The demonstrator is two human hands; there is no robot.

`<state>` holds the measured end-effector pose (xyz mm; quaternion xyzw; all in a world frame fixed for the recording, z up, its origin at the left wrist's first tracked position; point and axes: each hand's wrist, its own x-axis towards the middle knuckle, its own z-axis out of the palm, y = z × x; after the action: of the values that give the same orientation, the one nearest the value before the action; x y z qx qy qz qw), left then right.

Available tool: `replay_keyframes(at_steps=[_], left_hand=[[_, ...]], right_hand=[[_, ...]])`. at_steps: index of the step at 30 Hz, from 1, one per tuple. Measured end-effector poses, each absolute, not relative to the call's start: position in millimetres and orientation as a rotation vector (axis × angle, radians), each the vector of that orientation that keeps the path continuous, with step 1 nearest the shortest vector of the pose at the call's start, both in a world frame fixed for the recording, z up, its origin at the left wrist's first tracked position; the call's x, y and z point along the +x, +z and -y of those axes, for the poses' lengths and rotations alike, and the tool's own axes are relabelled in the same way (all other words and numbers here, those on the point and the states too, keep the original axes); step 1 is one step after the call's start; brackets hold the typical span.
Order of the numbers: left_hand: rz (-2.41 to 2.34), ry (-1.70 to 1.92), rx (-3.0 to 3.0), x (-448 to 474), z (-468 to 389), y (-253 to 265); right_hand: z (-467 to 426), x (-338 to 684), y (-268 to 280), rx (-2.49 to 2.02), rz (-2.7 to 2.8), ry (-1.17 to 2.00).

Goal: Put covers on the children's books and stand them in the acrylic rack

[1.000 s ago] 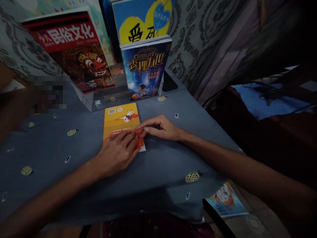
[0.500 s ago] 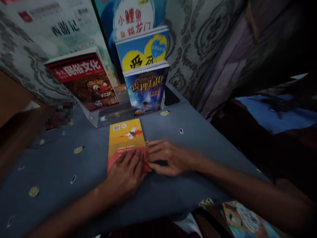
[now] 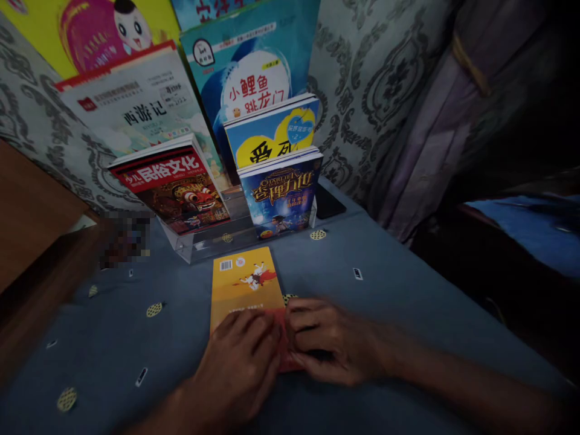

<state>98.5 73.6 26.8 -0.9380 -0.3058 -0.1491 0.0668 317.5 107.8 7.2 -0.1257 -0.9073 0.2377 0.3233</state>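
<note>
A thin paperback book (image 3: 242, 281) lies on the cloth with its back cover up, yellow-orange at the far end and red at the near end. Bent fingers of my left hand (image 3: 242, 356) press closed over its near left part; the thumb is hidden. My right hand (image 3: 328, 341) is closed in a pinch at the book's near right edge, thumb low and fingers above. Between the hands a strip of red cover shows. Whether that part is lifted or flat I cannot tell.
Beyond the book a clear plastic stand (image 3: 185, 246) holds several books, among them a red one (image 3: 181, 190) and a blue one (image 3: 283, 199). A dark flat object (image 3: 328, 204) lies behind it at right. Patterned cloth (image 3: 353, 78) and a tied curtain (image 3: 430, 127) hang behind.
The view has tilted up, so the stand, book and hands sit lower and more of the rear books show. Both hands stay at the book's near end, the left fingers now more bent.
</note>
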Motion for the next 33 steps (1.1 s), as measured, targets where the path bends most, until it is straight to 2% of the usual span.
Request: replay_keyframes(at_steps=[6, 15, 24, 33], left_hand=[[1.029, -0.303, -2.86, 104.4, -122.4, 31.4], [1.136, -0.408, -2.779, 117.1, -183.8, 20.8], [1.246, -0.465, -2.745, 106.1, -192.6, 11.1], [1.135, -0.634, -2.801, 99.0, -197.6, 2.9]], right_hand=[[-106.0, 318.0, 3.0, -0.367, 2.448, 0.464], [-106.6, 320.9, 9.1, -0.365, 2.667, 0.188], [-112.6, 326.5, 13.6, -0.425, 2.713, 0.181], [-112.4, 326.8, 12.3, -0.405, 2.694, 0.281]])
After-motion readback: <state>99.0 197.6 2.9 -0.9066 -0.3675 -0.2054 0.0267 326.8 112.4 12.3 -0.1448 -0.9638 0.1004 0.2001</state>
